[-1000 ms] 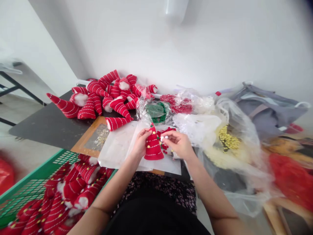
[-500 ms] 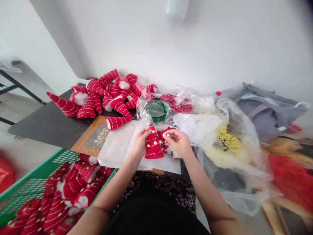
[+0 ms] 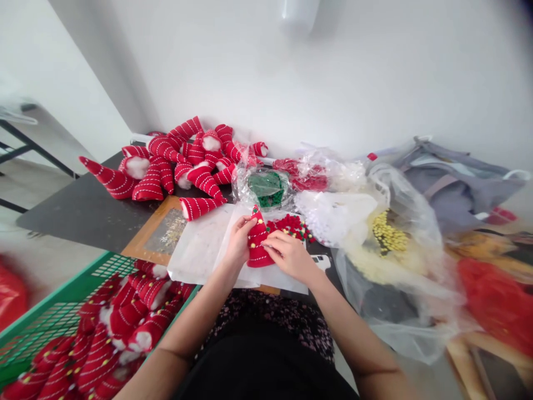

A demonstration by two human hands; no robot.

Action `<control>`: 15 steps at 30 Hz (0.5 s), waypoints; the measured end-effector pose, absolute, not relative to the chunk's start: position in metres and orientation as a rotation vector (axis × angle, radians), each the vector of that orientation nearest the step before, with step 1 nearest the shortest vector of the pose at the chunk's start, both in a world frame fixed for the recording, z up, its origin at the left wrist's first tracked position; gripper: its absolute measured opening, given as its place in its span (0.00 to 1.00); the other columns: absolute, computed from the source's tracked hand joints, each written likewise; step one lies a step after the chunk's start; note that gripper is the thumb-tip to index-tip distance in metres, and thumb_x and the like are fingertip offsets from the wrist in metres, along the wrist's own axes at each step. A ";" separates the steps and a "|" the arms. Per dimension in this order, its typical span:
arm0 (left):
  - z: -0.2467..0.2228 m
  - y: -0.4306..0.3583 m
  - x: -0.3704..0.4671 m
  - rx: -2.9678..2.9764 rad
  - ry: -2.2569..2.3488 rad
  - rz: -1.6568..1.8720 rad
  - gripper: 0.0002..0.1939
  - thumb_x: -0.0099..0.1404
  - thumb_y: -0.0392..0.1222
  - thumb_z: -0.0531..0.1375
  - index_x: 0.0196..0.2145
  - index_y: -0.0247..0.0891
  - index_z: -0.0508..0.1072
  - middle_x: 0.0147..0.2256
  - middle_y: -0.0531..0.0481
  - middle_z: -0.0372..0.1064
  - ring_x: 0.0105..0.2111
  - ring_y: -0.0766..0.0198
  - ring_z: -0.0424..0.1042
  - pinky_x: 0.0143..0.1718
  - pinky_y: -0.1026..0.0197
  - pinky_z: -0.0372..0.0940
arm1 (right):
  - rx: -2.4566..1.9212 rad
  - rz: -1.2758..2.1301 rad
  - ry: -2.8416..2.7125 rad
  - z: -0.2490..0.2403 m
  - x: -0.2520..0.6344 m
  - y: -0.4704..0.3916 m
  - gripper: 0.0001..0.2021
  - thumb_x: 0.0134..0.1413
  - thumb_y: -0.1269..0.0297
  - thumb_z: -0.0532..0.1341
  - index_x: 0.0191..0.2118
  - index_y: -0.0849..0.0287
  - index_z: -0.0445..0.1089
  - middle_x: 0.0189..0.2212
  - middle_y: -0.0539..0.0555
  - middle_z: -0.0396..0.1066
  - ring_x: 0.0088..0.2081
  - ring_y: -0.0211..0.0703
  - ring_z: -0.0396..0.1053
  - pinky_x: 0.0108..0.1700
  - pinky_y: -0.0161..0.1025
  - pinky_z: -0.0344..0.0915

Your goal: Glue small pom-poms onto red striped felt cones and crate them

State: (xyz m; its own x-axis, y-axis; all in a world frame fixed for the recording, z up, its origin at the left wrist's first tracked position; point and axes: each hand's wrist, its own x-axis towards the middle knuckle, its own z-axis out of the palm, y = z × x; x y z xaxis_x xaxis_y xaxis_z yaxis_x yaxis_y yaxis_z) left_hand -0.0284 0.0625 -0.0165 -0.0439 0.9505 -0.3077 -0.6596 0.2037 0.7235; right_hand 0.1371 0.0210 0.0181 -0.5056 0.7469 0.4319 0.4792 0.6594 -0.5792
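A red cone-shaped knitted hat (image 3: 258, 256) with white stitched stripes and small coloured pom-poms stands point up over the white paper. My left hand (image 3: 238, 240) is closed around its left side near the tip. My right hand (image 3: 288, 254) is closed in a pinch, fingertips pressed against the hat's right side. A small pom-pom seems to be in that pinch, mostly hidden by the fingers. Just behind my right hand lies a pile of loose red pom-poms (image 3: 291, 225) with some green and yellow ones among them.
Several stuffed red striped cones (image 3: 162, 149) are heaped at the back left. A green basket (image 3: 45, 311) with decorated cones stands at lower left. Bags of green pom-poms (image 3: 266, 189), white pom-poms (image 3: 316, 214) and yellow pom-poms (image 3: 389, 233) lie behind and right. A wood-framed panel (image 3: 144, 236) lies left.
My right hand has moved left and slightly down, from holding a small white pom-pom beside the hat to touching the hat. My left hand keeps its hold.
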 end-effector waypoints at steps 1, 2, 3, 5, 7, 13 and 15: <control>-0.016 0.062 -0.029 0.416 0.895 1.362 0.19 0.48 0.41 0.77 0.31 0.41 0.71 0.26 0.57 0.73 0.25 0.66 0.72 0.31 0.64 0.65 | -0.939 0.530 -2.189 0.020 0.138 0.021 0.12 0.70 0.71 0.59 0.45 0.53 0.81 0.42 0.58 0.80 0.42 0.49 0.79 0.47 0.44 0.77; -0.016 0.062 -0.029 0.417 0.894 1.360 0.19 0.48 0.41 0.77 0.31 0.41 0.71 0.26 0.57 0.73 0.25 0.65 0.72 0.31 0.63 0.65 | -0.938 0.552 -2.159 0.022 0.140 0.021 0.11 0.70 0.70 0.60 0.45 0.53 0.81 0.42 0.57 0.80 0.42 0.48 0.79 0.46 0.44 0.77; -0.016 0.062 -0.029 0.416 0.891 1.359 0.18 0.48 0.41 0.77 0.31 0.41 0.72 0.26 0.57 0.73 0.25 0.65 0.73 0.31 0.63 0.65 | -0.947 0.573 -2.109 0.024 0.142 0.021 0.11 0.70 0.69 0.61 0.44 0.53 0.82 0.42 0.57 0.80 0.41 0.48 0.79 0.45 0.43 0.77; -0.014 0.061 -0.030 0.405 0.885 1.353 0.18 0.48 0.41 0.77 0.31 0.41 0.72 0.27 0.57 0.74 0.25 0.65 0.73 0.31 0.63 0.66 | -1.005 0.594 -1.975 0.027 0.149 0.026 0.09 0.69 0.67 0.62 0.44 0.53 0.82 0.41 0.56 0.81 0.40 0.47 0.79 0.41 0.41 0.76; -0.012 0.059 -0.031 0.394 0.869 1.340 0.19 0.48 0.41 0.77 0.31 0.40 0.72 0.27 0.56 0.74 0.25 0.65 0.72 0.31 0.63 0.66 | -1.099 0.587 -1.883 0.025 0.155 0.033 0.07 0.67 0.68 0.64 0.44 0.54 0.81 0.40 0.56 0.81 0.36 0.46 0.78 0.37 0.40 0.75; -0.008 0.055 -0.037 0.409 0.786 1.344 0.18 0.49 0.41 0.76 0.31 0.40 0.71 0.25 0.58 0.71 0.24 0.67 0.71 0.30 0.64 0.65 | -1.258 0.570 -1.945 -0.003 0.159 0.052 0.10 0.59 0.74 0.63 0.38 0.56 0.82 0.39 0.57 0.83 0.40 0.50 0.80 0.46 0.46 0.76; -0.007 0.055 -0.038 0.415 0.772 1.345 0.18 0.48 0.41 0.76 0.31 0.40 0.71 0.25 0.58 0.72 0.24 0.67 0.72 0.30 0.64 0.65 | -1.232 0.606 -1.887 -0.006 0.156 0.050 0.09 0.61 0.71 0.63 0.39 0.56 0.83 0.41 0.58 0.83 0.39 0.49 0.80 0.43 0.45 0.76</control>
State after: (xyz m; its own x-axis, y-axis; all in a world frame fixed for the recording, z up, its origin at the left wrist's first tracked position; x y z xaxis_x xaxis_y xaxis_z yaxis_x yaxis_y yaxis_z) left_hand -0.0383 0.0546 -0.0074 0.0344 0.9661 -0.2561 -0.7089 0.2042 0.6751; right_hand 0.1557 0.0495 -0.0060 -0.2194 0.9097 0.3526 0.5344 0.4144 -0.7366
